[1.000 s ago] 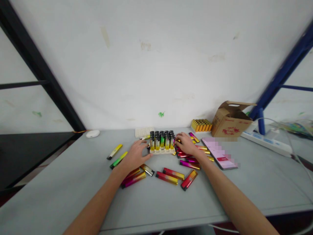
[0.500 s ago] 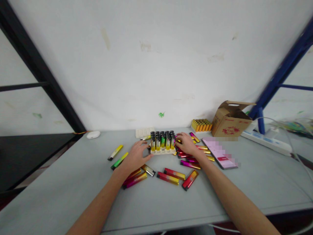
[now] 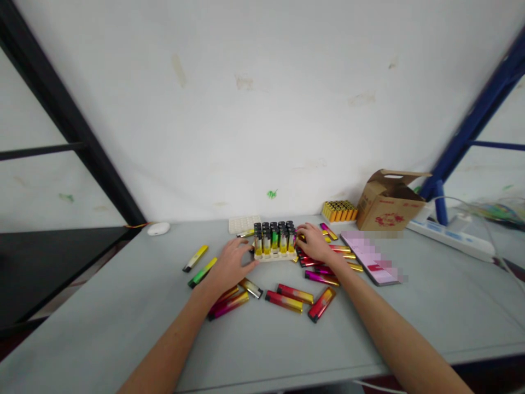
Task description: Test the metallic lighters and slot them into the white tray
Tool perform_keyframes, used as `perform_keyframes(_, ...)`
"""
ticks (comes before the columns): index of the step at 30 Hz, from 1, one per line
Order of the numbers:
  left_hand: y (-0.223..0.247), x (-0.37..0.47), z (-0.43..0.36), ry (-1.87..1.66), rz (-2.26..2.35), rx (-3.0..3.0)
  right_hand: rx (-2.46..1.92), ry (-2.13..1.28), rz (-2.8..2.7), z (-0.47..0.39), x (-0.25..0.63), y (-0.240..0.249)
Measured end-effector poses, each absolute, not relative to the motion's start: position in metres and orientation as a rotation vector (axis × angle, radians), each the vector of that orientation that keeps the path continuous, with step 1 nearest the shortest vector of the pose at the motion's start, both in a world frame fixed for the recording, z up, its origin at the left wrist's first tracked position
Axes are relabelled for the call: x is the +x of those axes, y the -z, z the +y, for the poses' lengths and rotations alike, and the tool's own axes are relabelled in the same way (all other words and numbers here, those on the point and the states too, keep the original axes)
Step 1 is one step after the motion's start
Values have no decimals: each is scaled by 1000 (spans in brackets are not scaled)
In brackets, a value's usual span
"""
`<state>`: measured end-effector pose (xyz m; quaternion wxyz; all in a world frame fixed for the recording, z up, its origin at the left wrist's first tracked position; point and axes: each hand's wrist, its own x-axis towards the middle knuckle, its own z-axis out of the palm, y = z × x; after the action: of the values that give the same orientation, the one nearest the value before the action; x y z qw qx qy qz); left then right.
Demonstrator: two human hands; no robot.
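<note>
In the middle of the table stands a cream tray (image 3: 275, 256) with several lighters (image 3: 274, 238) upright in rows, black tops up and yellow, clear or green bodies below. My left hand (image 3: 234, 262) is at the tray's left end, its thumb by the front corner and its fingers curved behind. On the opposite end my right hand (image 3: 312, 241) curls its fingers against the tray's side; the fingertips are partly hidden. Loose red-and-gold lighters (image 3: 284, 301) lie in front. More loose lighters are under my right wrist, and a green lighter (image 3: 202, 273) lies beside my left hand.
A second cream tray (image 3: 245, 224) with holes lies behind. Toward the back right are a tray of orange batteries (image 3: 339, 211), an opened cardboard box (image 3: 388, 205), a phone (image 3: 371, 257) and a white power strip (image 3: 455, 241). A white earphone case (image 3: 158, 229) sits back left.
The view has shifted very slightly. Both hands keep their places at the two ends of the lighter tray, and no lighter has visibly moved.
</note>
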<state>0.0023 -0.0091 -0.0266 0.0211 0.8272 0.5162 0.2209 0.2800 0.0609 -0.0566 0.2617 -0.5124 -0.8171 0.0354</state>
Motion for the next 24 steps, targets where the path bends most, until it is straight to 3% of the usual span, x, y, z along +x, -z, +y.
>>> perform_keyframes(13, 28, 1, -8, -749, 1582, 2582, -1309, -227, -1969, 67, 282, 62)
perform_keyframes(24, 30, -1, -6, -713, 1584, 2611, -1016, -1117, -1151, 54, 284, 34)
